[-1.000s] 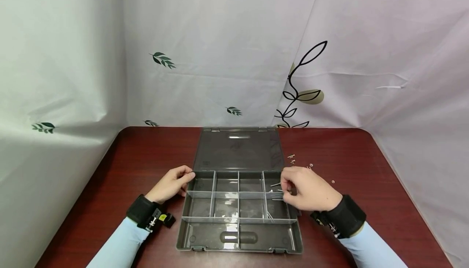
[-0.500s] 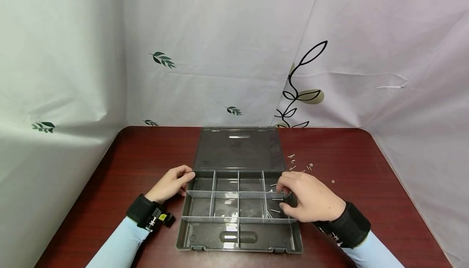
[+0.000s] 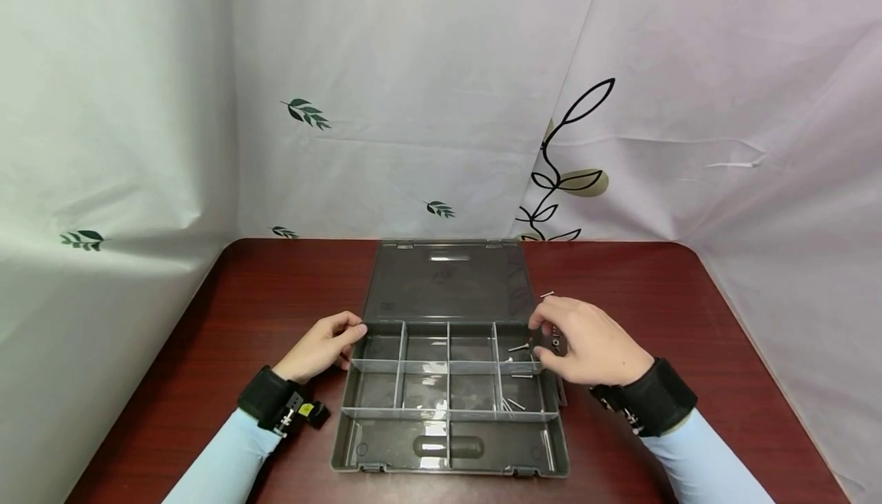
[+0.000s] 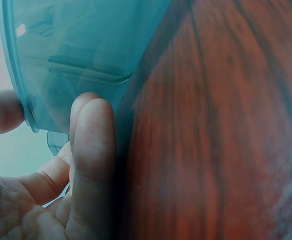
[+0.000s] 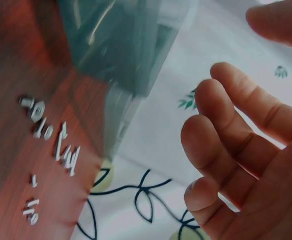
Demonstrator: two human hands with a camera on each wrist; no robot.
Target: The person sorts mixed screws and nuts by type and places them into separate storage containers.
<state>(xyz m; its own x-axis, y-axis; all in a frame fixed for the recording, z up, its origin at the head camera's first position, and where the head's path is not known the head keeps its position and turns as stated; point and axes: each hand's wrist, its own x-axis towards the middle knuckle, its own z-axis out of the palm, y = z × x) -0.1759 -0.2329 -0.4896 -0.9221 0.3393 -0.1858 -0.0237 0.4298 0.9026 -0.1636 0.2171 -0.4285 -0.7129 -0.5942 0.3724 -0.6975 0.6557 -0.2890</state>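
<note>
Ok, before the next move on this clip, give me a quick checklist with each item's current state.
1. Lid folded back from the compartment box: ok.
2. Left hand holding the box's back left corner: ok.
3. Right hand free to pick: ok, nothing shows between its thumb and fingers.
4. Loose screws all off the table: not ok, several lie on it beside the box.
5. Boxed screws matched by size: cannot tell, they show too small.
6. Right hand not touching the box: cannot tell, it overlaps the right edge in the head view.
</note>
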